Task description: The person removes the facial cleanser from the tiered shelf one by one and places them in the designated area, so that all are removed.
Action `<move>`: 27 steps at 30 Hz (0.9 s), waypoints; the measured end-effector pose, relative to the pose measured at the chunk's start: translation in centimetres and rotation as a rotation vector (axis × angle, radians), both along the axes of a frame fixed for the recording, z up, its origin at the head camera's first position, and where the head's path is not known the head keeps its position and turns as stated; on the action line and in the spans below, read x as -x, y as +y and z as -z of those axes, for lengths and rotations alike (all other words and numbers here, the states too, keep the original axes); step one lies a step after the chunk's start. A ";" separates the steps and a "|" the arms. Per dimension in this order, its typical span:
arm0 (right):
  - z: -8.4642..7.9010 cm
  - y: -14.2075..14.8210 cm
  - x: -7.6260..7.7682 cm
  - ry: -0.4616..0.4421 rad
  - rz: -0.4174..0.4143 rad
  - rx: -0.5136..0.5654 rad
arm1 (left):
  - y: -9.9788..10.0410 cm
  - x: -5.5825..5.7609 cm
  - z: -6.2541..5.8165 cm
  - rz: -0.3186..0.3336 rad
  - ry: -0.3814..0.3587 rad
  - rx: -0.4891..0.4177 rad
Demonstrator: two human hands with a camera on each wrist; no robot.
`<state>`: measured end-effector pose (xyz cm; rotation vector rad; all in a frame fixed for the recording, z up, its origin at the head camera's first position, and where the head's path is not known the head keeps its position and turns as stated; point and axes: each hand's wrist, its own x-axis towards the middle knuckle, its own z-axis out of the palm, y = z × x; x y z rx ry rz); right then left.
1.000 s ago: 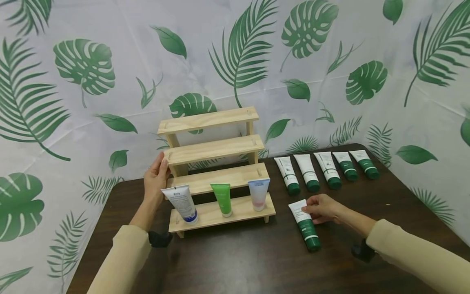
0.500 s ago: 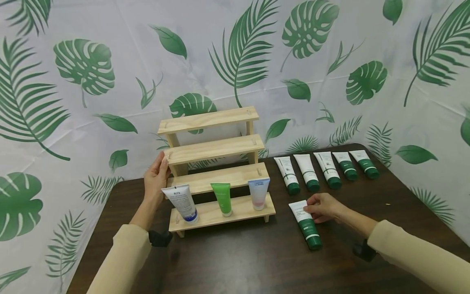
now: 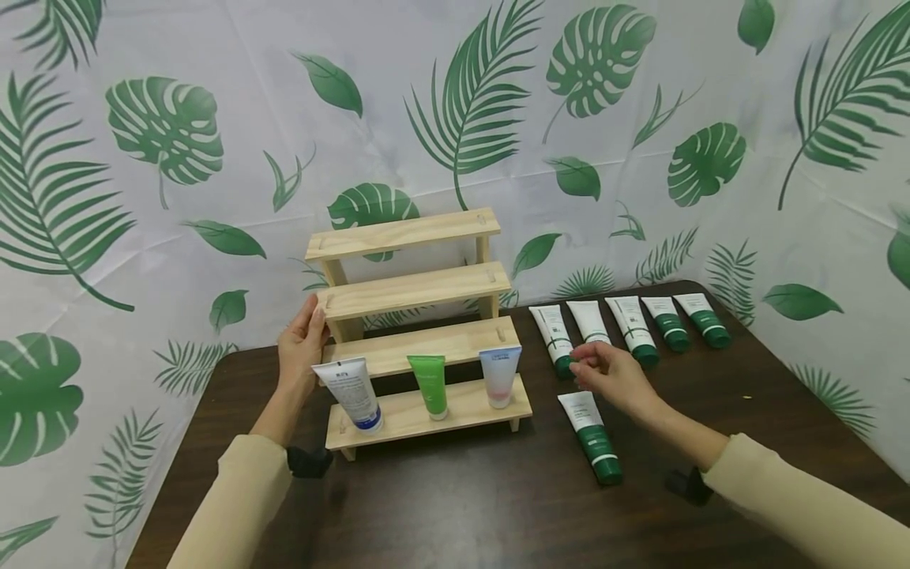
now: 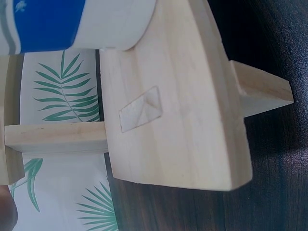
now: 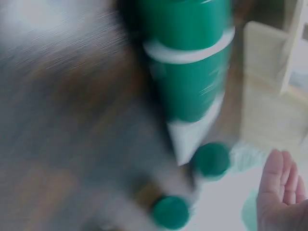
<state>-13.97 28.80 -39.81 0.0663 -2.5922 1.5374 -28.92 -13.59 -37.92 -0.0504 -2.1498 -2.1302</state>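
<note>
My left hand (image 3: 302, 344) grips the left side of a stepped wooden display stand (image 3: 412, 231). On its lowest step stand a white-and-blue tube (image 3: 351, 395), a green tube (image 3: 431, 387) and a pale blue-and-pink tube (image 3: 501, 375). My right hand (image 3: 618, 381), fingers loosely bent and holding nothing, hovers over the table. Below it lies a green-and-white tube (image 3: 596, 442), apart from the fingers. Just beyond that hand, a row of white-and-green tubes begins with one tube (image 3: 550, 336) at its left; the hand partly hides the second tube (image 3: 588, 320). The right wrist view is blurred.
The dark wooden table (image 3: 455, 506) meets a leaf-patterned cloth backdrop (image 3: 249, 158) behind the stand. Further right in the row lie a third tube (image 3: 631, 324) and two shorter tubes, one of them the rightmost tube (image 3: 702, 320).
My right hand has let go of the green-and-white tube and moved up and slightly left, toward the row. That tube stays on the table. The left hand has not moved.
</note>
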 end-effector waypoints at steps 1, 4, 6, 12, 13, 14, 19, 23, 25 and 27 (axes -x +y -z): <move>-0.2 -0.7 0.0 0.022 -0.003 0.021 | 0.0 0.0 0.0 -0.001 -0.002 0.000; -0.7 -2.6 0.1 0.070 -0.015 0.086 | 0.0 0.0 0.0 -0.008 -0.008 -0.004; -1.0 -3.8 0.1 0.099 -0.021 0.121 | 0.0 0.1 0.0 -0.009 -0.009 -0.006; -1.3 -6.3 0.3 0.145 -0.024 0.179 | 0.0 0.2 0.0 0.000 -0.001 -0.002; -1.2 -6.6 0.3 0.139 -0.022 0.182 | 0.0 0.2 0.0 0.002 -0.001 -0.002; -1.2 -6.8 0.4 0.132 -0.018 0.182 | 0.0 0.2 0.0 0.002 -0.002 -0.002; -0.8 -7.7 0.8 0.117 -0.013 0.172 | 0.0 0.2 0.0 -0.002 -0.005 -0.014; -0.7 -8.2 1.1 0.120 -0.025 0.180 | -0.1 0.2 -0.1 -0.002 -0.007 -0.025; -0.7 -8.4 1.2 0.113 -0.027 0.175 | -0.1 0.2 -0.1 0.000 -0.007 -0.028; -0.6 -8.6 1.3 0.099 -0.026 0.173 | -0.1 0.2 0.0 0.001 -0.005 -0.028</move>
